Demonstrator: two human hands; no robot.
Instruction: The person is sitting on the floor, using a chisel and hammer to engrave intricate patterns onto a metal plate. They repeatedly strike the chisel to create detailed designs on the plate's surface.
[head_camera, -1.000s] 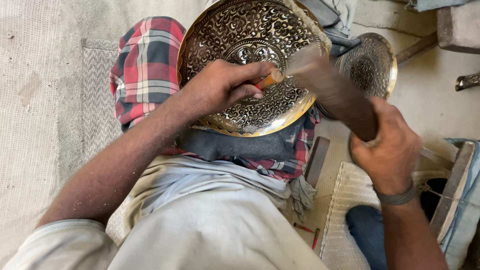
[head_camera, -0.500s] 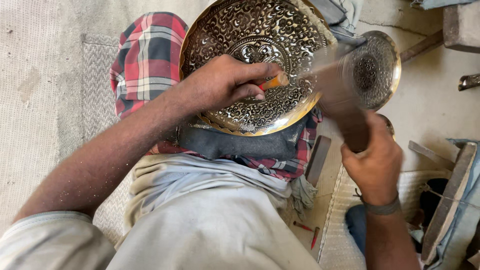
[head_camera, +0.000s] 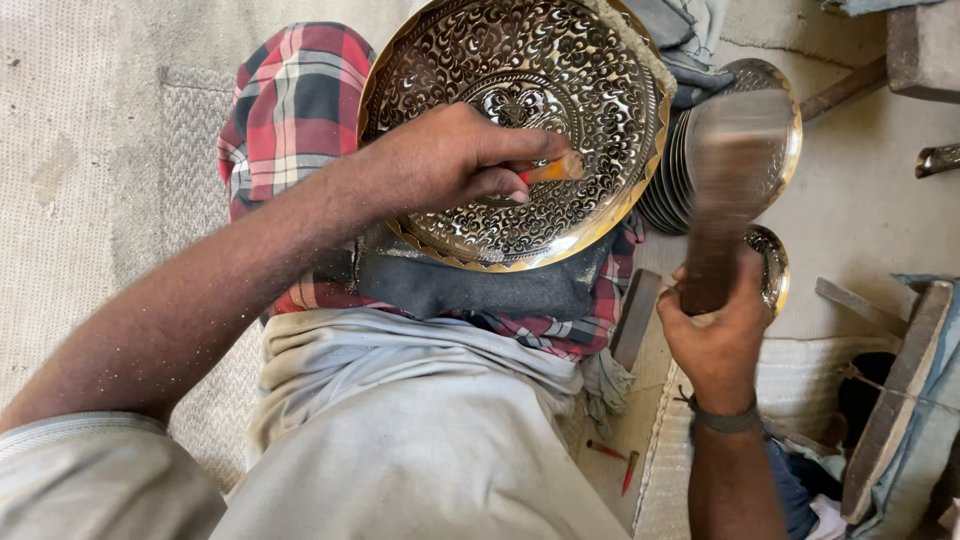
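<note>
The left hand (head_camera: 445, 160) grips a small chisel (head_camera: 555, 168) against the engraved brass plate (head_camera: 520, 70), while the right hand (head_camera: 715, 330) clutches a blurred mallet (head_camera: 725, 190).

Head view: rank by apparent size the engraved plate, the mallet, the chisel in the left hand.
1. Engraved plate, clearly largest.
2. Mallet in the right hand; blurred and raised toward the camera, so its size is uncertain.
3. Chisel, only its tip shows past the left hand.
</note>
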